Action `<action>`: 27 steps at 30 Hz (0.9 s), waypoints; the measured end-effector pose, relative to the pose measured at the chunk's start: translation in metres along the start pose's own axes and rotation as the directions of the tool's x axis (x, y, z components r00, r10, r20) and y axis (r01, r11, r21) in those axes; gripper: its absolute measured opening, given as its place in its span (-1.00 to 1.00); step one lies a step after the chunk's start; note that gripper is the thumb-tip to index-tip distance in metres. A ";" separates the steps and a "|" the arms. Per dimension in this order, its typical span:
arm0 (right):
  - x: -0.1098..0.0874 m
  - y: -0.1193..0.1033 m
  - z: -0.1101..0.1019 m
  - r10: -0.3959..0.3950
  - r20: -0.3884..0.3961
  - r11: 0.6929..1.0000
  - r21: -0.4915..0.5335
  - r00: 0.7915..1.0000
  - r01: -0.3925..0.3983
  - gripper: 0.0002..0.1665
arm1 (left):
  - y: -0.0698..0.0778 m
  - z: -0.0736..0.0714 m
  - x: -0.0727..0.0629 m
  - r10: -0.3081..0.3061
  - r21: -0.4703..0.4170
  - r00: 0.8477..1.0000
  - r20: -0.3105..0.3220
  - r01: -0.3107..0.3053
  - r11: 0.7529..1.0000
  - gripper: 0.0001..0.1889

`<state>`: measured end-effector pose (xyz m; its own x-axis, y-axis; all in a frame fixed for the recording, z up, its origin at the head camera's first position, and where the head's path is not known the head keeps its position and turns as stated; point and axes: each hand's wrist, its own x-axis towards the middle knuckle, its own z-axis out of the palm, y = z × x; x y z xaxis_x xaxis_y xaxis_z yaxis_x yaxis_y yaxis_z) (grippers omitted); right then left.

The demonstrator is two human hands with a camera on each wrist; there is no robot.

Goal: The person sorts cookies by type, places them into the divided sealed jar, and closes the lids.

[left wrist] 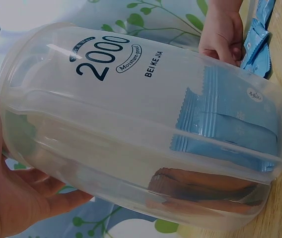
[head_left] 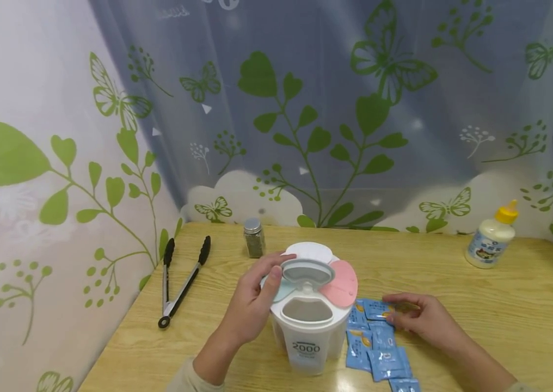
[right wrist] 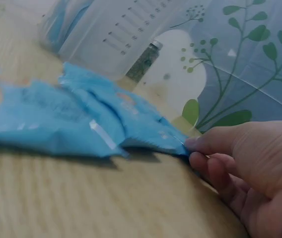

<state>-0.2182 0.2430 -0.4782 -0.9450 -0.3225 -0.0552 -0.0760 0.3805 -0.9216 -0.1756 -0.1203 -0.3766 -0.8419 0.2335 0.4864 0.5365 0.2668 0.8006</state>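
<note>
Here, a leaf-printed curtain (head_left: pixel 325 114) hangs behind the canister (head_left: pixel 306 333), with a wood-grained table (head_left: pixel 418 272) beneath it. The canister is translucent plastic, round-cornered; the left hand (head_left: pixel 251 307) grips it near the top. Just right of it, the right hand (head_left: pixel 429 322) pinches a glossy, crimped packet (head_left: pixel 376 309).

1. Table (head_left: pixel 433 267): pale, wood-grained.
2. Tongs (head_left: pixel 185 290): spread, left side.
3. Tub (head_left: pixel 308 351): upright, near the middle.
4. Jar (head_left: pixel 255 242): upright, towards the back.
5. Sachets (head_left: pixel 385 363): blue, clustered beside the tub.
6. Bottle (head_left: pixel 488 245): upright, right side.
</note>
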 end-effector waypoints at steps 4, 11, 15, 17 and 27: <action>0.001 0.002 0.000 -0.046 0.034 0.998 -0.043 0.998 0.047 -0.42 | 0.000 0.000 0.000 0.013 0.000 1.000 0.002 -0.013 1.000 -0.66; 0.004 0.002 0.000 -0.009 0.048 1.000 -0.027 0.999 0.011 -0.39 | 0.001 -0.001 0.000 0.001 0.005 1.000 0.000 -0.001 1.000 -0.66; 0.003 0.001 -0.002 -0.029 0.046 0.999 -0.044 0.999 0.031 -0.42 | 0.000 0.000 0.000 -0.012 0.007 1.000 -0.001 0.012 1.000 -0.66; 0.002 0.001 -0.003 -0.043 0.048 0.998 -0.053 0.998 0.046 -0.44 | -0.001 0.000 0.000 -0.015 0.004 1.000 -0.001 0.015 1.000 -0.66; 0.000 0.003 -0.004 -0.110 0.078 0.992 -0.059 0.991 0.114 -0.50 | 0.001 0.000 -0.001 -0.021 0.005 1.000 0.004 0.021 1.000 -0.66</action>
<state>-0.2196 0.2479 -0.4792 -0.9031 -0.4292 0.0162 -0.2021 0.3914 -0.8977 -0.1741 -0.1199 -0.3766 -0.8526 0.2314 0.4685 0.5193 0.2759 0.8089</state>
